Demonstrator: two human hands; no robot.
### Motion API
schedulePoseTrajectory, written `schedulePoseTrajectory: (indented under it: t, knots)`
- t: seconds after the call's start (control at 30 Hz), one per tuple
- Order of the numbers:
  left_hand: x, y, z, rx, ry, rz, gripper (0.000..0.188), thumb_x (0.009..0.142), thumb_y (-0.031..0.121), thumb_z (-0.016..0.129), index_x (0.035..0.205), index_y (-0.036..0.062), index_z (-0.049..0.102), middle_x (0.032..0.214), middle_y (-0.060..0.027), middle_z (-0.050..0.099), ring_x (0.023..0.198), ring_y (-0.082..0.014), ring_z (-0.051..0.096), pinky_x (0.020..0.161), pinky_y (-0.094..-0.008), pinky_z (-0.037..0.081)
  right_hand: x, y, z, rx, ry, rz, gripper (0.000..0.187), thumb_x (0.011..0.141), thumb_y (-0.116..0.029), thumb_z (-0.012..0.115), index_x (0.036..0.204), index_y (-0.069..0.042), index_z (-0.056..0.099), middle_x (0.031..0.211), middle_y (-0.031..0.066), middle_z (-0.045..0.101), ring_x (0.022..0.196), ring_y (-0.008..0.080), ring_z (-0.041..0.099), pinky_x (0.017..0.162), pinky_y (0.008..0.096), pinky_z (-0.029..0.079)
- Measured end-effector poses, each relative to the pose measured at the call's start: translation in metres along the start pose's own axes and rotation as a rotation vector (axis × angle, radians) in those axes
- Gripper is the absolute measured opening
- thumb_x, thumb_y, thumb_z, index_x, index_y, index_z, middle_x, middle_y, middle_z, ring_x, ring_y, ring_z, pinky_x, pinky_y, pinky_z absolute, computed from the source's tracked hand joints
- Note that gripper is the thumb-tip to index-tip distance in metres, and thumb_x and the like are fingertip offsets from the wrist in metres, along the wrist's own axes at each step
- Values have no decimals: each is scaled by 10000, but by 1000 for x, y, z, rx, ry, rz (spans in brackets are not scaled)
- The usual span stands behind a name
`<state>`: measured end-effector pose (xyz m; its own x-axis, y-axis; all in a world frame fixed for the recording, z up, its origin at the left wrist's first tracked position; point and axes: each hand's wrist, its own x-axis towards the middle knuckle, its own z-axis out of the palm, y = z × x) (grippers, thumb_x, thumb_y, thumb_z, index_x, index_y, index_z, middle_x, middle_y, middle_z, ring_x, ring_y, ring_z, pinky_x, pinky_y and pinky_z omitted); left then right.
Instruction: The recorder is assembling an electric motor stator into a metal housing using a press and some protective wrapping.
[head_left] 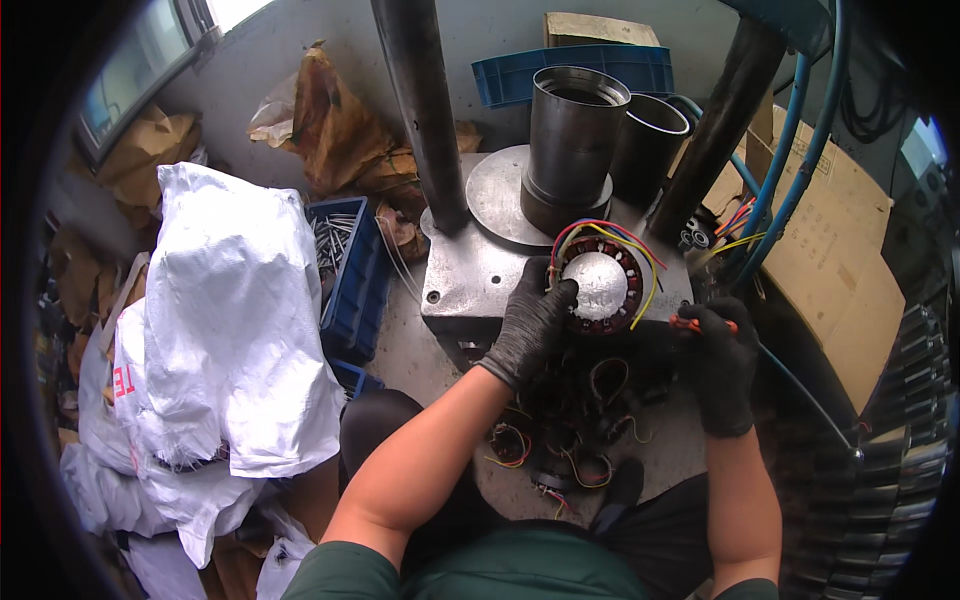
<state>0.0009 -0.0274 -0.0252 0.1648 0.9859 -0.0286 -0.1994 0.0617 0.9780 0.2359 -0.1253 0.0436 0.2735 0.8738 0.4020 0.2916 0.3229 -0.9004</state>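
Note:
My left hand (535, 318), in a black glove, is closed on the near left rim of a motor stator (632, 275). The stator is a ring with dark red windings. A bright round metal face (595, 284) fills its middle, and red, blue and yellow lead wires (606, 227) arch over its top. It is at the front edge of the steel press base (462, 280). To the right of it, my black-gloved right hand (722, 360) is closed round a red-handled tool (688, 323). The tool's working end is hidden or too small to make out.
A steel cylinder (575, 140) stands on a round plate between two columns (425, 110). Several wired stators (590, 468) lie below, between my legs. To the left are a blue bin (360, 285) of metal pins and white sacks (230, 320); cardboard (840, 240) leans right.

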Motion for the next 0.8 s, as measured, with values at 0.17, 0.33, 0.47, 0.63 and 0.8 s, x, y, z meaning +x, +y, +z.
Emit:
schedulePoseTrajectory:
  t: [0.17, 0.33, 0.47, 0.63, 0.8]
  knots:
    - [-12, -3, -6, 122, 2, 15, 457, 939, 179, 688, 1323, -21, 545, 1164, -198, 703, 1097, -247, 666, 941, -386, 535, -13, -43, -24, 436, 15, 164, 170, 937, -172, 665, 1040, -41, 628, 918, 100, 718, 806, 154, 680, 723, 261, 555]
    - [-28, 11, -12, 123, -8, -15, 443, 951, 174, 679, 1338, 29, 521, 1081, -136, 659, 890, -185, 652, 754, -336, 549, -15, -33, -35, 382, 47, 161, 145, 918, -103, 685, 1039, -42, 634, 900, 71, 707, 810, 135, 678, 704, 270, 556]
    - [-48, 26, 1, -148, -89, -21, 458, 967, 173, 670, 1369, 89, 468, 976, -65, 597, 687, -125, 642, 554, -273, 551, -18, -25, -43, 117, -171, 334, 237, 882, -11, 730, 1106, -36, 659, 929, 51, 703, 853, 113, 682, 710, 272, 559]
    - [-68, 41, 10, -152, -126, -58, 646, 969, 156, 673, 1531, 31, 382, 1300, -116, 605, 1122, -171, 577, 979, -334, 509, -35, -25, 1, 200, -388, 323, 531, 829, 40, 799, 1329, -43, 640, 1055, 30, 712, 949, 102, 672, 814, 275, 562]
    - [-70, 38, 19, -104, -222, 59, 834, 1024, 179, 638, 1678, 117, 123, 1405, -112, 550, 1117, -162, 572, 1018, -331, 493, -42, -21, 14, 368, -328, 389, 545, 827, 40, 813, 1335, -48, 636, 1043, 5, 698, 947, 88, 658, 835, 271, 556]
